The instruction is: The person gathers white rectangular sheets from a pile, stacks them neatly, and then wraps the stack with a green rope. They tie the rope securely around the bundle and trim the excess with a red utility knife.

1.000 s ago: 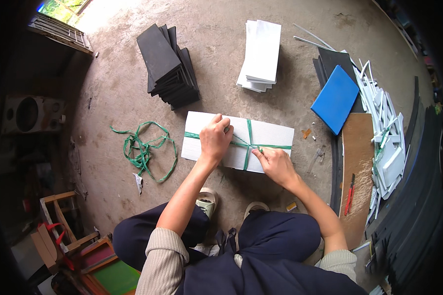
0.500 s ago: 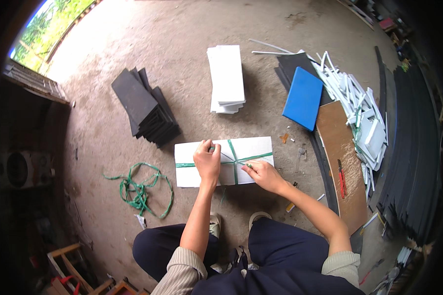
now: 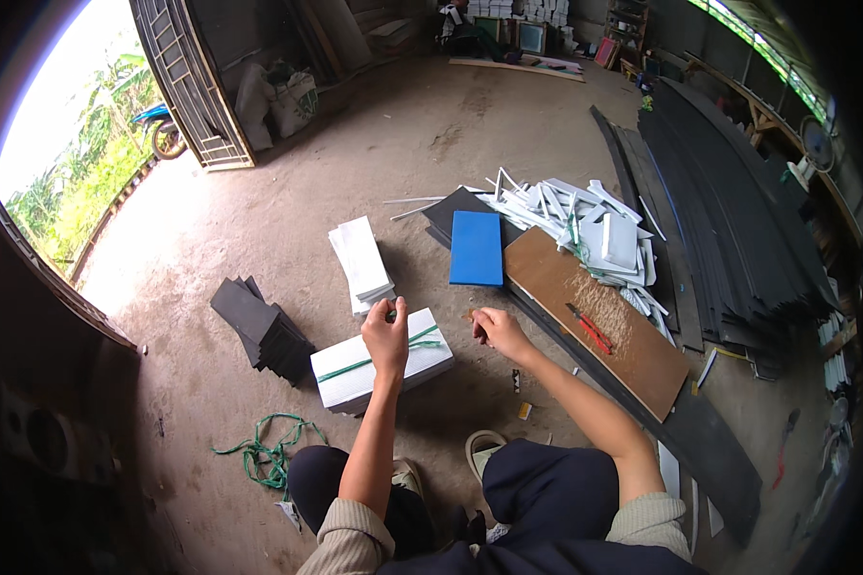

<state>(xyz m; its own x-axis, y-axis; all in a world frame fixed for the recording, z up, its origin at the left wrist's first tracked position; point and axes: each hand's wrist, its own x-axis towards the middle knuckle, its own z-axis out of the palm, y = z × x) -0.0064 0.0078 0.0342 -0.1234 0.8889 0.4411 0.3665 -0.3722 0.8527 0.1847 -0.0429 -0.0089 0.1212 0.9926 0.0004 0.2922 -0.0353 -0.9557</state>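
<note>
A stack of white panels (image 3: 382,378) lies on the floor in front of my feet, with green twine (image 3: 345,371) across its top. My left hand (image 3: 385,340) is closed in a fist above the stack and hides part of it. A small dark bit shows at the fist's top, too small to name. To the right of the stack, my right hand (image 3: 499,333) hangs in the air, its fingers curled in; whatever they hold, if anything, is hidden. More tangled green twine (image 3: 268,455) lies by my left knee.
Black panels (image 3: 259,326) and white panels (image 3: 358,257) stand in stacks beyond. A blue panel (image 3: 477,247), white offcuts (image 3: 594,225) and a brown board (image 3: 585,316) bearing red-handled pliers (image 3: 590,329) lie right. Long black sheets (image 3: 729,220) cover the far right floor.
My hands have come off the crossing of the twine and moved apart, the right one clear of the stack. My view has tilted up, bringing in the doorway and back wall.
</note>
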